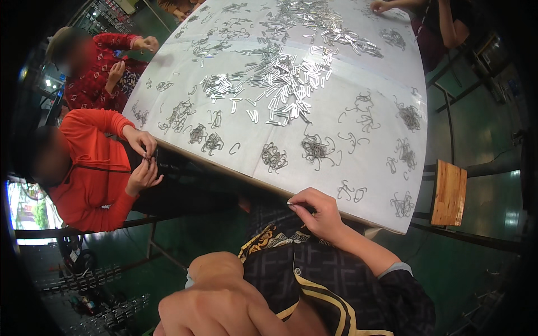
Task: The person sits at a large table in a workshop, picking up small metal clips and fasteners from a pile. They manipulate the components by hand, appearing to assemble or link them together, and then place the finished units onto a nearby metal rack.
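My right hand [318, 214] is at the near edge of the table. Its thumb and forefinger pinch a small shiny metal piece [290, 204], mostly hidden by the fingers. Large and close to the camera, my left hand [216, 299] is raised at the bottom with its back showing. Its fingers are bent out of sight, so whether it holds anything is hidden. Beyond my right hand, a pile of curved wire hooks [317, 149] lies on the table, with another hook pile [274, 157] left of it. A few loose hooks [351, 191] are to its right.
The white-covered table [386, 168] carries a heap of flat metal strips [288, 78] and several hook clusters. A person in orange-red [92, 168] works at the left edge, another in patterned red [112, 50] beyond. A wooden stool [449, 193] stands right.
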Demonstrator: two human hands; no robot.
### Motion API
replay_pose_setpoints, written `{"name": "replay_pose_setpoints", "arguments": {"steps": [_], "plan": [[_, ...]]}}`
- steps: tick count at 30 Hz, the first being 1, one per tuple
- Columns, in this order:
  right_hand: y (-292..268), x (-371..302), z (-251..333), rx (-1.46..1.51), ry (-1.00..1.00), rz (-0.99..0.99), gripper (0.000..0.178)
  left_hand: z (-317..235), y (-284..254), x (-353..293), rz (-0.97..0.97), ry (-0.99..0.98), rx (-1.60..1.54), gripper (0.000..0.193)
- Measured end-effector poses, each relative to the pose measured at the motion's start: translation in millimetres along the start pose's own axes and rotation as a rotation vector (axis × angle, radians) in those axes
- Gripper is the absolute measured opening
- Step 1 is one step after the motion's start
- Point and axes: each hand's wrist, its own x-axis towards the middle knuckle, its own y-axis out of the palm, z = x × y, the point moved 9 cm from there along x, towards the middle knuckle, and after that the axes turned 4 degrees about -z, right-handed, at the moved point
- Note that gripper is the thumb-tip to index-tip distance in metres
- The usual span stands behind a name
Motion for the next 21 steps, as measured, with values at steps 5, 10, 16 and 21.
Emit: {"name": "replay_pose_setpoints", "arguments": {"steps": [5, 10, 16, 21], "plan": [[-2, 0, -2, 0.007, -0.001, -0.014, 0.012, -8, -7, 16, 0.035, 0.062, 0.002, 0.041], [-2, -1, -3, 0.008, 0.011, -0.002, 0.012, -12, 2, 18, 0.035, 0.027, -0.060, 0.038], [-3, -1, -6, 0.036, 0.028, -0.019, 0.011, -1, 19, 6, 0.196, -0.129, -0.063, 0.038], [-6, -3, -12, 0.040, 0.030, -0.028, 0.012, 53, -45, -45, 0.209, -0.628, 0.272, 0.025]]}}
